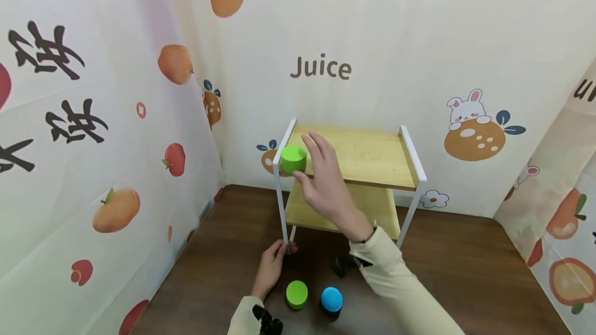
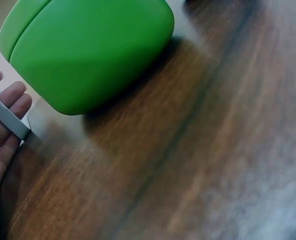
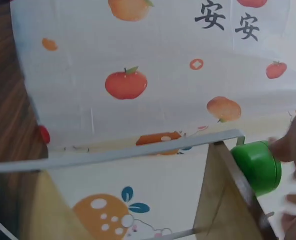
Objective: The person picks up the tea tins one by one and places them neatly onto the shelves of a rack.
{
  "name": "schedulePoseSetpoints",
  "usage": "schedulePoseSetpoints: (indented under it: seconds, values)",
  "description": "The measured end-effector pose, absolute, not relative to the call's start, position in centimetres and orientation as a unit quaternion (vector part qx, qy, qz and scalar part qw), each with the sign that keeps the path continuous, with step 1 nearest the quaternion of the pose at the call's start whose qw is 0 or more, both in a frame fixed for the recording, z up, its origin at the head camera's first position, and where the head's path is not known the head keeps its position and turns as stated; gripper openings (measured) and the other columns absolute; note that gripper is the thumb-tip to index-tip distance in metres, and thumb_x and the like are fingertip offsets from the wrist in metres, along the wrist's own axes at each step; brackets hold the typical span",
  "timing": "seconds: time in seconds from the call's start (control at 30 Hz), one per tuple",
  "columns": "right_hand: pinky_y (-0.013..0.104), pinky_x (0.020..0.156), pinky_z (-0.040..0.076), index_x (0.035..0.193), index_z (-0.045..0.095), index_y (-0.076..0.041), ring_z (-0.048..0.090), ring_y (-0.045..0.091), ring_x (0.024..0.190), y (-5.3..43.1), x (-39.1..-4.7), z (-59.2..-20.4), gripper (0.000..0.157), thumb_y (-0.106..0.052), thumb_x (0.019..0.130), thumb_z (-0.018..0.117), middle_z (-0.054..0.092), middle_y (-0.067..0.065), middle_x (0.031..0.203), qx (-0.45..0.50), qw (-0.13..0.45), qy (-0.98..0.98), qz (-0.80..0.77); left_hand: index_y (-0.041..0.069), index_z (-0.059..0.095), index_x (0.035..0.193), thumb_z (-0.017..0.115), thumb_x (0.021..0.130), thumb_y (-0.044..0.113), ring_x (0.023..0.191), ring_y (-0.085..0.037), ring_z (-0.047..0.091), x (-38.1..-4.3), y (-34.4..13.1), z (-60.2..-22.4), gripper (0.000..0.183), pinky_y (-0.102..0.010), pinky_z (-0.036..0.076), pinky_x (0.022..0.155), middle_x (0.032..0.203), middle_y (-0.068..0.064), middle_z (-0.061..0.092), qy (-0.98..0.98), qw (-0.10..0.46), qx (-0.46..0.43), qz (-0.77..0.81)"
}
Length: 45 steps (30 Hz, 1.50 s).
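Note:
My right hand (image 1: 323,185) is beside a green lidded canister (image 1: 293,159) at the top shelf's left front corner. Its fingers are spread; the thumb is close to the canister's lower edge, though contact is unclear. In the right wrist view the same canister (image 3: 258,167) sits on the shelf's edge side, with the blurred hand at the right. Low down, my left hand (image 1: 270,268) holds the front left leg (image 1: 282,211) of the two-tier shelf (image 1: 363,154). The left wrist view shows its fingers behind the grey leg (image 2: 7,117), near a second green canister (image 2: 92,50).
On the dark wooden table (image 1: 465,268), that second green canister (image 1: 297,294) and a blue-topped canister (image 1: 332,300) stand in front of the shelf. The shelf has white side frames and a lower board (image 1: 368,203). Fruit-printed cloth walls (image 1: 396,30) enclose the table.

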State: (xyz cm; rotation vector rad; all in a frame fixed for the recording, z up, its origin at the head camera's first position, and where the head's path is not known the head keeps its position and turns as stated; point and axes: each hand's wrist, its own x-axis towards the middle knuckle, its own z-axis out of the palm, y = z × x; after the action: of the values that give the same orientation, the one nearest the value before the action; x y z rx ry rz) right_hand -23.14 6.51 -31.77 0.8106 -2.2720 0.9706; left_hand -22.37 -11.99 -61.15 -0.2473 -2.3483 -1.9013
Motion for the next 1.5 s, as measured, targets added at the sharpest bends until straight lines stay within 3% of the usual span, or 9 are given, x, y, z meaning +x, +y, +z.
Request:
schedulePoseSetpoints:
  seconds: [0.07,0.2,0.3,0.43,0.6,0.87,1.13,1.4,1.5]
  values:
    - [0.050,0.130,0.028,0.160,0.039,-0.003,0.032,0.036,0.157,7.4,-21.7,-33.5,0.072,-0.002,0.096,0.071,0.035,0.019,0.167,0.339,0.312,-0.809,0.365,0.009,0.074,0.115,0.048,0.113,0.034,0.107,-0.019,0.073,-21.6,-11.9,-61.7,0.036,-0.029,0.055,0.097,0.108,-0.007,0.079,-0.774,0.049,-0.075,-0.626]
    - [0.044,0.130,0.028,0.149,0.055,-0.002,0.042,0.040,0.149,9.7,-18.9,-37.0,0.055,0.004,0.094,0.061,0.048,0.021,0.158,0.410,0.373,-0.763,0.333,0.006,0.074,0.115,0.048,0.113,0.034,0.106,-0.017,0.073,-20.9,-11.7,-62.0,0.037,-0.027,0.055,0.096,0.107,-0.008,0.079,-0.772,0.049,-0.072,-0.630]
    - [0.037,0.130,0.028,0.142,0.062,-0.005,0.048,0.039,0.145,11.5,-17.2,-39.5,0.038,-0.008,0.106,0.052,0.055,0.018,0.153,0.426,0.368,-0.768,0.307,0.004,0.073,0.116,0.048,0.113,0.032,0.106,-0.020,0.074,-21.2,-11.6,-61.8,0.038,-0.027,0.055,0.096,0.107,-0.011,0.079,-0.761,0.059,-0.081,-0.640]
    - [0.024,0.125,0.030,0.144,0.063,-0.012,0.051,0.029,0.143,13.9,-15.4,-43.4,0.035,-0.017,0.111,0.051,0.058,0.010,0.151,0.381,0.303,-0.808,0.331,0.003,0.073,0.117,0.049,0.113,0.031,0.107,-0.024,0.075,-21.9,-11.6,-61.5,0.037,-0.028,0.055,0.098,0.110,-0.014,0.078,-0.751,0.065,-0.086,-0.651]
    - [0.013,0.118,0.032,0.149,0.056,-0.024,0.052,0.020,0.141,16.0,-14.1,-49.0,0.057,-0.001,0.099,0.069,0.057,0.003,0.152,0.305,0.226,-0.845,0.377,0.004,0.073,0.118,0.049,0.113,0.028,0.108,-0.027,0.074,-22.1,-11.9,-61.4,0.034,-0.029,0.055,0.099,0.110,-0.013,0.078,-0.752,0.056,-0.069,-0.653]
    - [0.009,0.115,0.022,0.156,0.050,-0.016,0.042,0.015,0.147,17.1,-13.0,-54.9,0.065,-0.002,0.096,0.071,0.055,0.007,0.154,0.239,0.241,-0.851,0.400,0.006,0.074,0.116,0.049,0.113,0.032,0.107,-0.023,0.075,-22.4,-11.9,-61.2,0.035,-0.027,0.055,0.097,0.109,-0.011,0.079,-0.761,0.061,-0.076,-0.642]
    - [0.020,0.104,0.043,0.153,0.053,-0.010,0.048,0.004,0.139,17.4,-12.0,-58.1,0.069,0.001,0.089,0.077,0.062,0.009,0.146,0.200,0.240,-0.868,0.386,0.004,0.073,0.120,0.048,0.113,0.034,0.106,-0.015,0.074,-22.1,-12.0,-61.4,0.039,-0.026,0.054,0.098,0.109,-0.007,0.079,-0.766,0.047,-0.073,-0.637]
    - [0.001,0.109,0.027,0.153,0.048,0.002,0.034,-0.013,0.144,17.5,-11.6,-61.2,0.070,0.004,0.088,0.073,0.055,0.029,0.146,0.194,0.230,-0.837,0.458,0.003,0.072,0.121,0.047,0.113,0.038,0.107,-0.017,0.074,-22.2,-12.0,-61.2,0.043,-0.027,0.055,0.100,0.110,-0.006,0.078,-0.764,0.044,-0.081,-0.638]
    - [0.000,0.110,0.029,0.155,0.045,0.002,0.034,-0.015,0.144,17.6,-11.2,-62.3,0.071,0.004,0.090,0.072,0.053,0.025,0.150,0.194,0.212,-0.827,0.484,0.004,0.072,0.120,0.047,0.113,0.038,0.108,-0.018,0.074,-21.9,-12.0,-61.4,0.043,-0.028,0.055,0.100,0.109,-0.006,0.078,-0.765,0.040,-0.073,-0.639]
